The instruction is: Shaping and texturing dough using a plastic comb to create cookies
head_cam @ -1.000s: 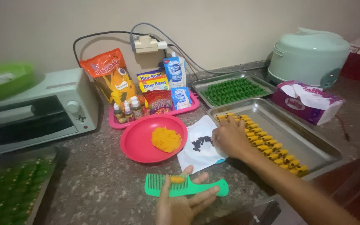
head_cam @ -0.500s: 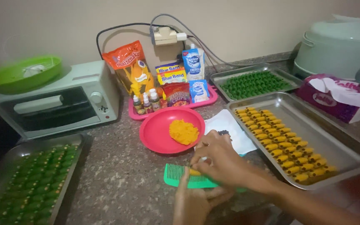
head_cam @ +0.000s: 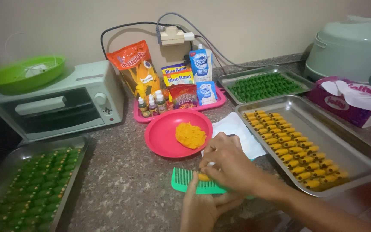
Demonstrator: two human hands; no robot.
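— Right hand [head_cam: 226, 165] lies over the green comb [head_cam: 194, 182], its fingers pressed together on a small orange dough piece [head_cam: 203, 176] that sits on the comb's teeth. Left hand [head_cam: 202, 208] comes up from below and holds the comb from underneath, fingers curled along its lower edge.

— Where is the comb?

— On the bench [head_cam: 125, 184], just in front of the red plate [head_cam: 164, 135].

— What does that plate hold?

— 1 lump of orange dough [head_cam: 190, 135], so material is left to shape.

— And what looks finished?

— Right of the red plate, the large steel tray [head_cam: 357, 150] carries 2 rows of ridged orange pieces [head_cam: 290, 148] along its near side; most of its floor is bare. I judge that batch only partly done. Behind it and to the right of the plate, a smaller tray [head_cam: 228, 81] is filled with green pieces. Far left of the plate, a 3rd tray [head_cam: 71, 172] is also packed with green pieces, so the green batches look complete.

— Anything else close by?

— Behind the red plate stands a pink tray [head_cam: 213, 104] with packets and small bottles. A white paper [head_cam: 241, 133] lies just right of the plate, and a toaster oven [head_cam: 61, 103] stands behind and to the left.
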